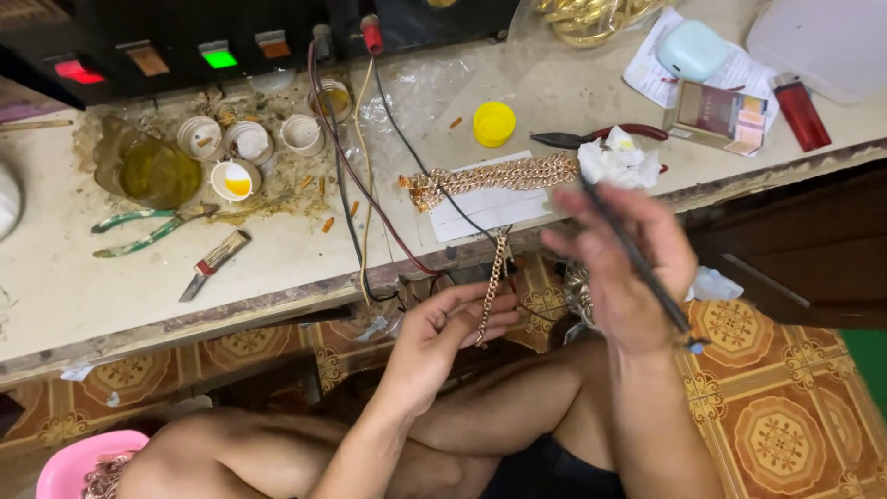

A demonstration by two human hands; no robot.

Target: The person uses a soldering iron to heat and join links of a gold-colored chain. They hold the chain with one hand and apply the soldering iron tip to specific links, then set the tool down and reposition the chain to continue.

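Chain point(493, 288), a short golden length of it, hung down from a black clip at the end of a wire, and its lower end lay across the fingertips of our left hand point(451, 334), which was held palm up and half open just below the edge of the workbench point(277, 268). Our right hand point(624, 277) was closed loosely around a thin dark rod point(637, 259), which ran slantwise through the fist and stuck out beyond the wrist; this hand was blurred, to the right of the hanging chain and near it.

Above the chain, on the bench, a longer and heavier gold chain point(490, 177) lay stretched over a white sheet of paper point(485, 208). To the right of that heavy chain sat a crumpled white tissue point(619, 162) and red-handled pliers point(601, 137); just above it stood a yellow cap point(493, 123). Red, black and pale wires point(356, 176) ran down the bench to the left of the heavy chain. Further left were small white cups point(249, 143), a glass dish of yellow liquid point(148, 168), green-handled pliers point(148, 231) and a small knife point(214, 263). Well to the right lay a red lighter point(800, 111).
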